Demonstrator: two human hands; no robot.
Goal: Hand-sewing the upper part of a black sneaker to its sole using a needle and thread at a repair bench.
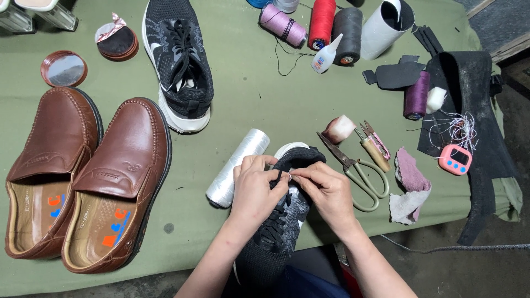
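Observation:
A black knit sneaker (284,221) lies toe-away at the table's near edge, partly over my lap. My left hand (253,193) rests on its laces and tongue and grips the upper. My right hand (326,190) pinches something thin and pale, apparently a needle or thread, at the shoe's throat where both hands' fingertips meet. The matching black sneaker (178,60) lies further back on the green cloth (248,105).
Left: a pair of brown leather loafers (83,176). A white thread spool (237,165) touches my left hand's side. Scissors (353,165), a thread snipper (375,144), a pink cloth (411,182), a pink timer (455,160), thread cones (322,22), a glue bottle (326,55) and black material (469,110) lie right and back.

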